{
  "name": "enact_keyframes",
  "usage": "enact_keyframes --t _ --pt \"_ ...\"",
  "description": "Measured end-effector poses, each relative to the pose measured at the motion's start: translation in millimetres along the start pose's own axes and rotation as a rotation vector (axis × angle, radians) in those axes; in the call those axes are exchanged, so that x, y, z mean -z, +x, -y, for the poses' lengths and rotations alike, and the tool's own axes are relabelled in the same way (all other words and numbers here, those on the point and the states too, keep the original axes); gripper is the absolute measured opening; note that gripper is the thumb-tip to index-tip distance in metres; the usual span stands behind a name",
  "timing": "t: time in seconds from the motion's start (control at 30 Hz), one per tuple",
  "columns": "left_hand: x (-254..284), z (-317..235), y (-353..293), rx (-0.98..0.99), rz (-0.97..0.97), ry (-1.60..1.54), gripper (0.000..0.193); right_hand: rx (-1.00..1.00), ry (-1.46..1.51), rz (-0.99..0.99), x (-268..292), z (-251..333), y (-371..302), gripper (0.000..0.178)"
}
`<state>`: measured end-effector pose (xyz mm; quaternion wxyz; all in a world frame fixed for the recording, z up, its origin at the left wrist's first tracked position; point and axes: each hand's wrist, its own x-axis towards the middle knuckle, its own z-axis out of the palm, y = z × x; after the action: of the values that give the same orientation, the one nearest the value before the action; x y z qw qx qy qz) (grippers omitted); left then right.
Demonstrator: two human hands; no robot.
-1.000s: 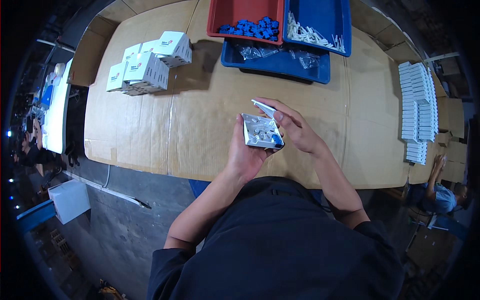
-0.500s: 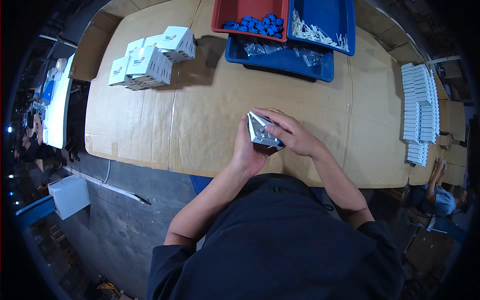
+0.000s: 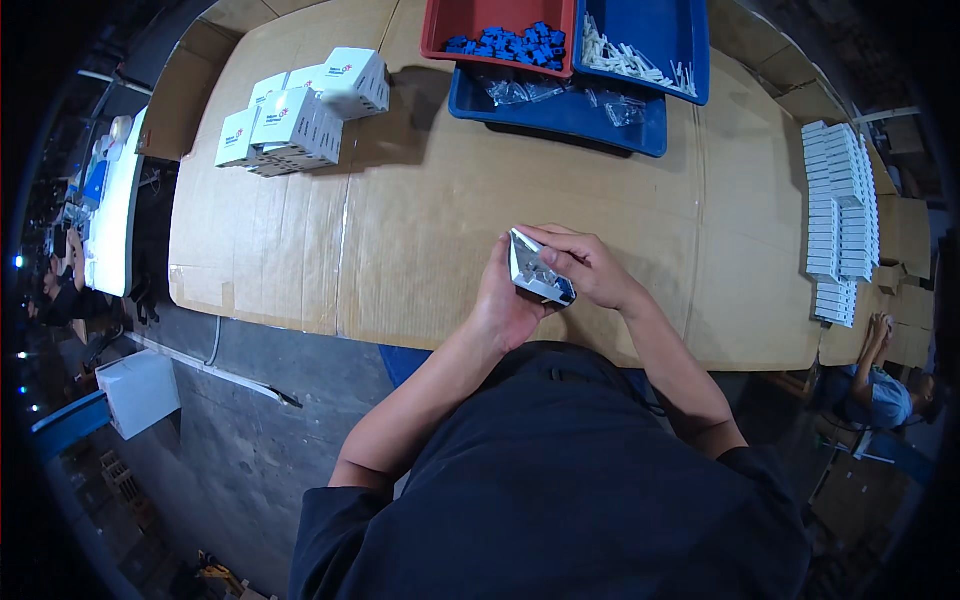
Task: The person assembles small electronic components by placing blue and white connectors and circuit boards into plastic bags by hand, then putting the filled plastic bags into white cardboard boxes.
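Over the near middle of the table, both my hands hold one small white box, tilted, with a grey, partly see-through face turned up. What lies inside it is too small to make out. My left hand is closed around its left side and underside. From the right, my right hand grips its top edge and right side, the thumb lying on the grey face. A dark blue bit shows at the box's lower right corner. My right fingers hide part of the far edge.
White printed boxes stand stacked at the far left. A red tray of blue clips and a blue tray of white sticks rest over another blue tray with clear bags. White pieces are piled on the right. Other people sit at both sides.
The white box has shifted slightly right and turned more steeply on edge, so its face looks narrower. Both my hands have moved with it and keep their hold.
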<state>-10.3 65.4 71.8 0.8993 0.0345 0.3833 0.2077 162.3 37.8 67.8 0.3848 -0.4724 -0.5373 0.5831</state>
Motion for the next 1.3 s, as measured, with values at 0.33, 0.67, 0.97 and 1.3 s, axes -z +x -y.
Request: enact_keyframes --t 0.33,0.67,0.97,1.3 --pt "-3 3 1 0.020 -0.050 0.055 0.062 0.039 0.030 -0.087 -5 -12 -7 0.044" --pt "-1 5 3 0.048 -0.049 0.053 0.063 -0.040 0.016 -0.034 0 -8 -7 0.048" --pt "-1 12 1 -0.009 -0.039 0.018 0.065 -0.044 0.107 -0.034 -4 -13 -12 0.047" --pt "-5 17 -12 -0.186 -0.056 0.063 0.061 0.162 -0.296 0.026 -14 6 -25 0.062"
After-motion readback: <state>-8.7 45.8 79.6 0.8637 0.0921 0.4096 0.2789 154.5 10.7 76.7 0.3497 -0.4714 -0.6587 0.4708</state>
